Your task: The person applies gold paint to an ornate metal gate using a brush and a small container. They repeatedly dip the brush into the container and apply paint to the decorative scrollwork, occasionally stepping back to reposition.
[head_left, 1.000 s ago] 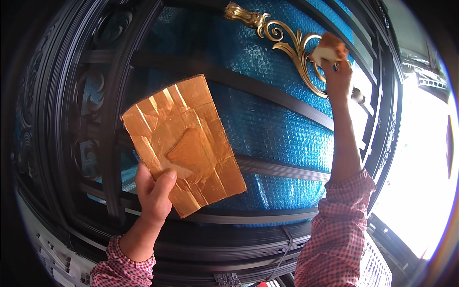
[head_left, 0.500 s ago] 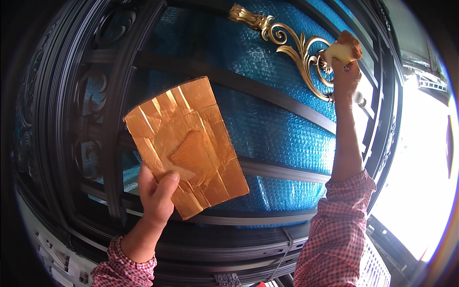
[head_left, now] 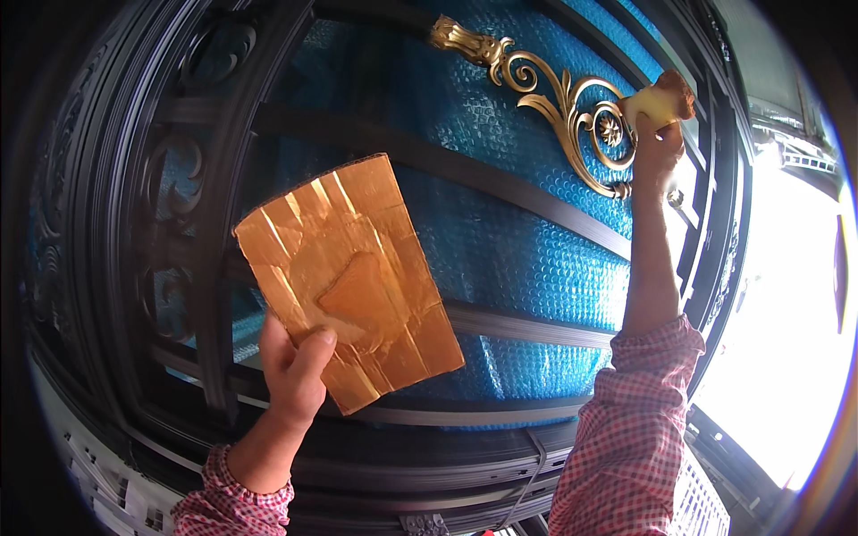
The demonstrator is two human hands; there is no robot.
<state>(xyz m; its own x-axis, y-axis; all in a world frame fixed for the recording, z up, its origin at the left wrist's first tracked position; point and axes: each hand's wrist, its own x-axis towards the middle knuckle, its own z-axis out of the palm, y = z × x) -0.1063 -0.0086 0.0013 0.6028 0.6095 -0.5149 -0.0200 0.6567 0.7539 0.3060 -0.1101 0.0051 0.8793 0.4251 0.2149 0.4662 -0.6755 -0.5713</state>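
Observation:
My left hand (head_left: 298,371) grips the lower left edge of a flat piece of cardboard (head_left: 407,295), thumb on its face. Gold paint covers the cardboard, with a darker wet-looking patch in the middle. At the upper right, my right hand (head_left: 660,156) is closed around a pale yellow sponge (head_left: 657,105) whose far end is stained brownish gold. The sponge is beside the right end of a gold scroll ornament (head_left: 565,105) with curled leaves and a small rosette. Whether the sponge touches the scroll, I cannot tell.
Dark metal bars (head_left: 500,183) of a large gate-like frame run behind both hands. Blue bubble wrap (head_left: 527,268) lies behind the bars. Dark scrollwork (head_left: 174,179) stands at the left, and a bright floor area (head_left: 778,330) shows at the right.
My right hand and the sponge have shifted a little right and down, uncovering the rosette of the gold scroll. My left hand and the cardboard have hardly moved.

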